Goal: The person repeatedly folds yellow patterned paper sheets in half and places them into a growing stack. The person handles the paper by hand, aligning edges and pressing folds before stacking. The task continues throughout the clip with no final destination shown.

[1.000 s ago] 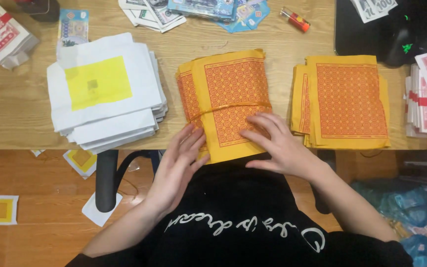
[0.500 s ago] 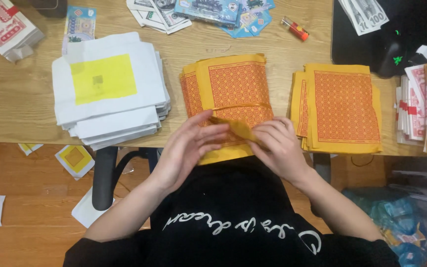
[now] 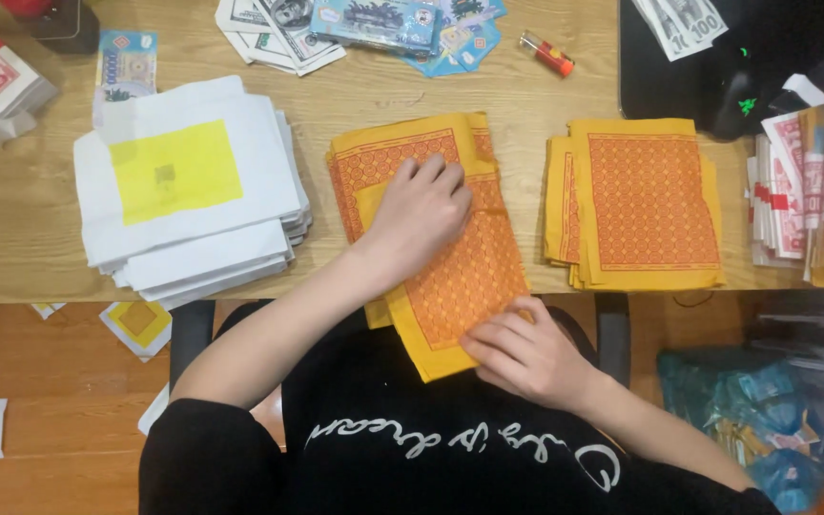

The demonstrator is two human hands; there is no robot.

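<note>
A stack of orange-patterned yellow paper sheets [image 3: 402, 157] lies at the middle of the wooden table [image 3: 11, 238], and one sheet [image 3: 460, 286] is drawn off it at a slant, its near corner hanging past the table edge. The left hand [image 3: 419, 212] is laid flat and open on the sheet's far part, pressing it down; the right hand [image 3: 522, 353] is closed in a pinch on the near corner. A second, squared-up pile of the same sheets [image 3: 646, 200] rests to the right, which suggests some sheets are already handled while most of the middle stack is left. To the left lies a heap of white sheets with a yellow rectangle [image 3: 183, 181]. At the far edge are a blue oblong packet [image 3: 374, 21], printed paper notes [image 3: 269, 29] and a small red lighter [image 3: 547, 53]; red-and-white banded bundles [image 3: 803, 181] are stacked at the far right.
</note>
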